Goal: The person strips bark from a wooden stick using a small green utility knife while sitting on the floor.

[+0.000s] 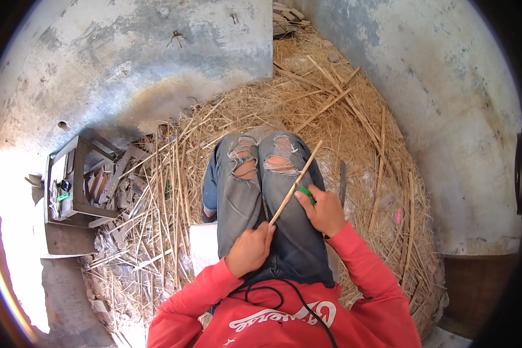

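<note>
A thin pale wooden stick (288, 199) slants across my lap, its far end pointing up and to the right past my right knee. My left hand (250, 250) is closed around the stick's lower end. Over my right thigh, my right hand (323, 210) is closed on a small green tool (307, 195) held against the stick's side. Fingers cover most of that tool, so its exact kind and any blade cannot be made out. My legs, in torn grey jeans (238, 203), are together beneath both hands.
Straw and shavings (255, 104) cover the floor, with several long strips (330, 104) lying across it. At left, a small wooden table (78, 180) lies against the wall, with small items on it. Concrete walls (441, 75) stand ahead and at right; a pale block (203, 243) is beside my left thigh.
</note>
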Available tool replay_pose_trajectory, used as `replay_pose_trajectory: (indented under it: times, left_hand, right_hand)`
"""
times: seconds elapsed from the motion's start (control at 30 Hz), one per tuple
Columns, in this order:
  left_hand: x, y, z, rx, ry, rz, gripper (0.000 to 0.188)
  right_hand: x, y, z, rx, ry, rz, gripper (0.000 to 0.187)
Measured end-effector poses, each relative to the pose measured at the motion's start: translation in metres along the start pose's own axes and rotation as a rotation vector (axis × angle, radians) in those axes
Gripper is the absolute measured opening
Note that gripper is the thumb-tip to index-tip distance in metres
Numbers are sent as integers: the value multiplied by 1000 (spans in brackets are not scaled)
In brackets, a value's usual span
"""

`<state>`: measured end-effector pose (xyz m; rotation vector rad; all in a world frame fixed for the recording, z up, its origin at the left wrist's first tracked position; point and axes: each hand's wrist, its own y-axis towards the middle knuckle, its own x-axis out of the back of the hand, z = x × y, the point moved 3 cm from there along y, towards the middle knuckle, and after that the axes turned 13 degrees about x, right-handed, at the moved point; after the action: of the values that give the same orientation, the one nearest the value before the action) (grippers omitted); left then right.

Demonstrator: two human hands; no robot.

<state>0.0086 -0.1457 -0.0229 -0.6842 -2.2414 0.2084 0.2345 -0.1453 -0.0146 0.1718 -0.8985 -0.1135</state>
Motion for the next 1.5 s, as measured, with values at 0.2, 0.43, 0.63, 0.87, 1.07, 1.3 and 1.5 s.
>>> replay_pose_trajectory:
  times: [0.2, 0.43, 0.63, 0.87, 1.07, 1.3, 1.5]
  left_hand:
    - [13, -61, 37, 31, 83, -21, 25]
    - [21, -64, 43, -40, -40, -6, 24]
    - [4, -10, 6, -89, 22, 1, 25]
    - [-11, 14, -2, -92, 30, -15, 28]
    - [-5, -3, -3, -30, 227, -136, 23]
    - [11, -60, 29, 36, 320, -86, 22]
    - [23, -108, 73, 81, 231, -53, 21]
  right_hand:
    - [-2, -1, -5, 3, 57, -53, 51]
    - [16, -2, -17, -21, 191, -330, 49]
    - [18, -13, 10, 113, 42, 6, 47]
    - [8, -16, 8, 50, 15, 45, 50]
    - [-3, -13, 8, 39, -78, 49, 51]
    - [-3, -13, -4, -60, -24, -96, 51]
    - [43, 8, -66, -101, 50, -505, 49]
